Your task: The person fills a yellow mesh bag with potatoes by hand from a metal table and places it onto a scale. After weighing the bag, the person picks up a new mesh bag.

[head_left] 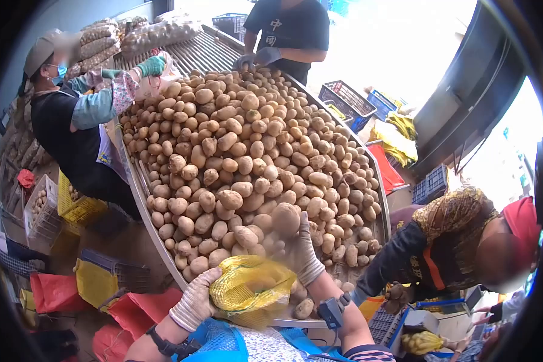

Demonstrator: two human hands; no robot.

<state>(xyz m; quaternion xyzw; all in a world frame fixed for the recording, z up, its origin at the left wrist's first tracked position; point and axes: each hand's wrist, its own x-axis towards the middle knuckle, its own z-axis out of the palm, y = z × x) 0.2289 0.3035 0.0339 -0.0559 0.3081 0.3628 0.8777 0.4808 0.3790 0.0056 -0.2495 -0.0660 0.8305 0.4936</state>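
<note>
My left hand (197, 300), in a pale knitted glove, is closed on the rim of a yellow mesh bag (250, 286) at the near edge of the sorting table. The bag's mouth gapes upward; what lies inside it is blurred. Just right of and beyond the bag, my right hand (304, 254), gloved the same way, is raised with a large potato (285, 219) against its fingers. Motion smears those fingers in part. A big heap of potatoes (241, 145) spreads in front of both hands.
The slatted metal table (130, 175) has raised side rails. One co-worker (78, 120) stands left, another (289, 36) at the far end, a third (452, 241) bends at right. Crates (347, 99), a yellow crate (78, 202) and red bags (57, 292) surround it.
</note>
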